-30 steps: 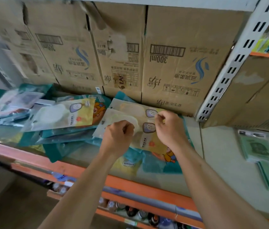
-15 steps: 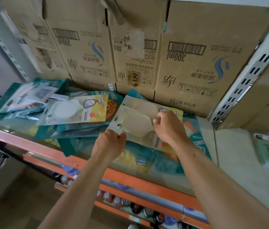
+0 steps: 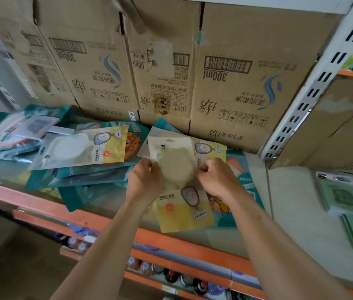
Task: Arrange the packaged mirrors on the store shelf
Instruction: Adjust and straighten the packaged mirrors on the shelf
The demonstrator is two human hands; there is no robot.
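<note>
Packet (image 3: 176, 169), one, between left hand (image 3: 144, 180), right hand (image 3: 216, 180)

Yellow-and-clear plastic mirror packet (image 3: 177, 176) at centre, on top of a heap of teal plastic packets (image 3: 245, 176) on the orange-edged metal shelf (image 3: 80, 215). Left hand (image 3: 145, 178) pinches its 9 o'clock edge, right hand (image 3: 216, 180) its 3 o'clock edge. Second heap of plastic mirror packets (image 3: 78, 152) at 9 o'clock. Brown cardboard boxes (image 3: 236, 72) behind at 12. White slotted steel upright (image 3: 314, 83) at 2; green flat packets (image 3: 344, 198) past it at 3. Small bottles (image 3: 171, 274) on the lower shelf at 6.
</note>
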